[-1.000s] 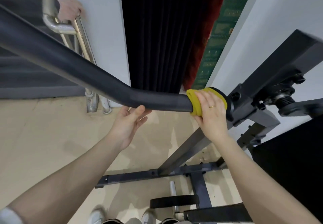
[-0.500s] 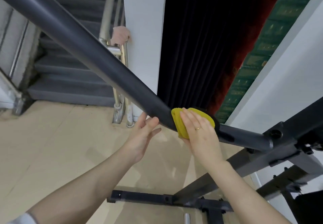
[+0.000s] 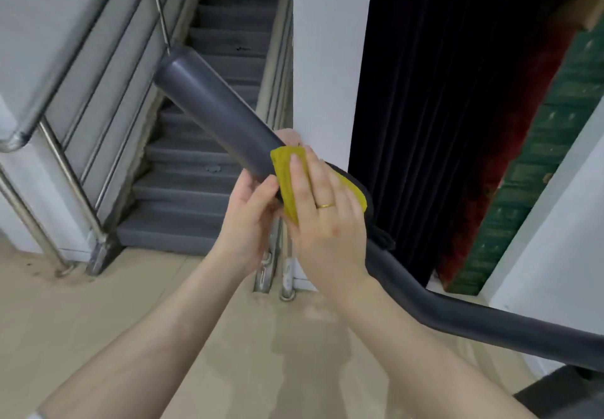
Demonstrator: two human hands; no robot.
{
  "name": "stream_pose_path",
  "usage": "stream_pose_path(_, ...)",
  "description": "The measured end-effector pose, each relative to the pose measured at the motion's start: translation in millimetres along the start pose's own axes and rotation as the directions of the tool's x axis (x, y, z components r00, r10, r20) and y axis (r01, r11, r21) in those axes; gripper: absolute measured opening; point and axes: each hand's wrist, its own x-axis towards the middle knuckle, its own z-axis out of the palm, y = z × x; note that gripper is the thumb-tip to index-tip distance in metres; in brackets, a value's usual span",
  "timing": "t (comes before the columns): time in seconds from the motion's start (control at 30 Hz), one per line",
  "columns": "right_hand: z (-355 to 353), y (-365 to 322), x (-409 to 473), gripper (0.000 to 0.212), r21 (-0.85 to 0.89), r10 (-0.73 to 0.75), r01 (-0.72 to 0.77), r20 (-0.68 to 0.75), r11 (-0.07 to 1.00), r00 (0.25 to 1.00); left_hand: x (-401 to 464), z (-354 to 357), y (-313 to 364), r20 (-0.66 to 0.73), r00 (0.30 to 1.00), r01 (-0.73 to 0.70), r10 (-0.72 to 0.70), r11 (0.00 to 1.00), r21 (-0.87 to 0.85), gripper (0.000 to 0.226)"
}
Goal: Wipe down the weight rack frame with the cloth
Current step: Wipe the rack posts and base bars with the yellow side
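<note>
**Cloth up near bar's free end**

Since half a sec ago, the yellow folded wiping cloth [image 3: 290, 179] has slid up the dark grey round metal rack bar [image 3: 218, 108], past the bend, now close to the bar's capped free end. Right hand [image 3: 325, 222] lies over the cloth w/ fingers laid fairly straight, pressing it onto the bar; gold ring on one finger. Cloth wraps over the bar's top, lower edge hanging under it. Left hand [image 3: 250, 219] has come in from below: thumb up against the bar just beside the cloth; whether its grip is clamped on the bar can't be told, fingers hidden behind. Grey carpeted stairs [image 3: 209, 170] and steel handrail [image 3: 49, 144] behind; beige floor [image 3: 98, 314] below.
</note>
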Motion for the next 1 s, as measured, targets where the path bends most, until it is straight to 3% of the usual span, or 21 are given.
stream_pose_path(0.1, -6.3, 16.1, -14.2, 0.068, -0.021, -0.088, 0.090, 0.083, 0.996, 0.993, 9.5, -14.0, 15.9, 0.029, 0.999, -0.040, 0.041, 0.999, -0.025, 0.040)
stream_pose_path(0.23, -8.7, 10.8, -6.2, 0.065, -0.087, -0.077, 0.085, 0.090, 0.993, 0.993, 25.2, -32.6, 41.6, -0.028, 0.999, -0.020, 0.020, 1.000, -0.007, 0.054)
stream_pose_path(0.3, 1.4, -15.3, 31.9, 0.061, -0.099, -0.104, 0.112, 0.086, 0.989, 0.991, 33.2, -41.2, 56.7, -0.019, 0.999, -0.042, 0.042, 0.999, -0.005, 0.050)
stream_pose_path(0.43, 12.7, -71.7, 116.8, 0.056, 0.057, -0.065, 0.060, 0.078, 0.997, 0.995, 45.0, -53.9, 79.5, 0.033, 0.999, -0.043, 0.043, 0.999, -0.015, 0.043)
stream_pose_path(0.6, 12.1, -59.2, 105.7, 0.049, 0.025, -0.133, 0.130, 0.134, 0.991, 0.982, 46.6, -64.1, 81.1, 0.148, 0.989, -0.016, 0.025, 0.998, -0.063, 0.029)
stream_pose_path(0.7, 5.4, -36.7, 58.7, 0.046, -0.092, -0.088, 0.100, 0.132, 0.991, 0.987, 44.1, -66.6, 75.5, 0.188, 0.982, 0.003, 0.015, 0.996, -0.092, 0.040)
stream_pose_path(0.8, 7.8, -47.0, 58.8, 0.052, -0.188, -0.003, 0.018, 0.077, 0.982, 0.997, 36.5, -61.7, 63.0, 0.241, 0.970, 0.050, -0.034, 0.997, -0.059, 0.038)
stream_pose_path(1.0, 21.1, -81.7, 108.9, 0.059, -0.123, 0.044, -0.039, 0.040, 0.992, 0.998, 30.1, -52.3, 52.3, 0.206, 0.964, 0.189, -0.165, 0.977, -0.102, 0.047)
